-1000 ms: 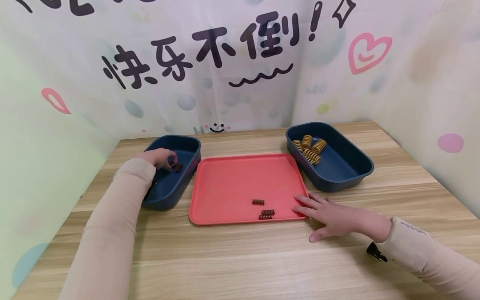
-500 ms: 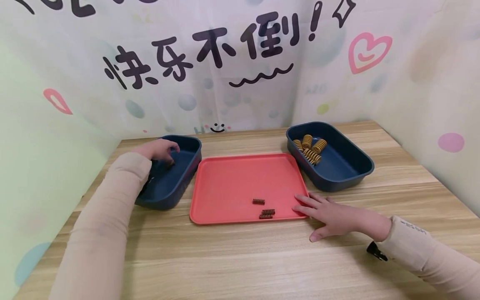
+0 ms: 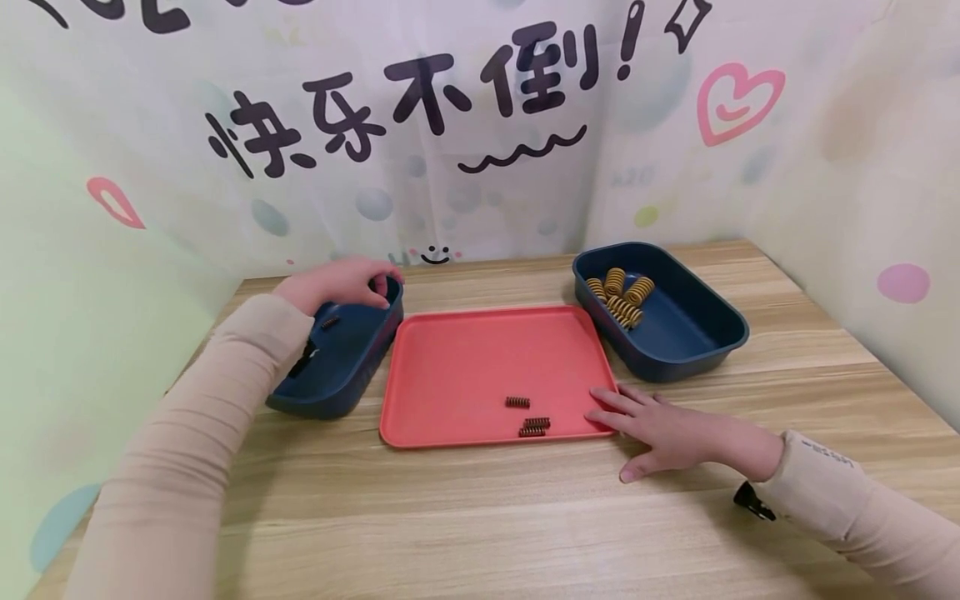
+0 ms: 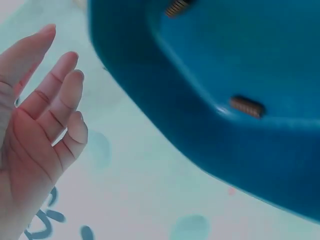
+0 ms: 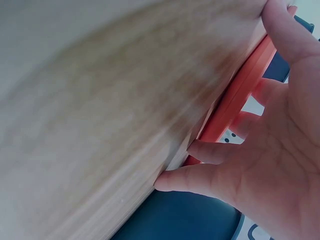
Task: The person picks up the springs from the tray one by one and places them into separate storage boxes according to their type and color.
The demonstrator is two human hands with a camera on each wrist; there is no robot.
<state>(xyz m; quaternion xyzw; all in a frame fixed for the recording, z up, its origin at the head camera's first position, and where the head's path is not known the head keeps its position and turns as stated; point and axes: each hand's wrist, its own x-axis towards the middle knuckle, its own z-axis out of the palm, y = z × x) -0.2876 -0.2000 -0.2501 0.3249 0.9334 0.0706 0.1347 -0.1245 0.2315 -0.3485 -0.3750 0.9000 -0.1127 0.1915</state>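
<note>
My left hand (image 3: 352,282) is above the far right rim of the left blue bin (image 3: 327,406), loosely bent fingers and nothing between them. In the left wrist view the hand (image 4: 47,115) is beside the bin's outer wall. A small dark coil spring (image 4: 247,106) lies on the bin floor, with a second spring (image 4: 177,7) at the top of that view. My right hand (image 3: 667,433) rests with spread fingers at the right front corner of the red tray (image 3: 465,358), fingertips over its rim. Several small brown springs (image 3: 517,402) lie near the tray's front edge.
A second blue bin (image 3: 693,364) stands right of the tray, with several larger yellow springs (image 3: 624,311) at its left end. All stand on a wooden table (image 3: 465,517). A printed cloth (image 3: 510,208) hangs behind its back edge.
My left hand has lifted from the floor of the left bin and moved right and back to its far rim, leaving a small spring behind. The right hand stays in place.
</note>
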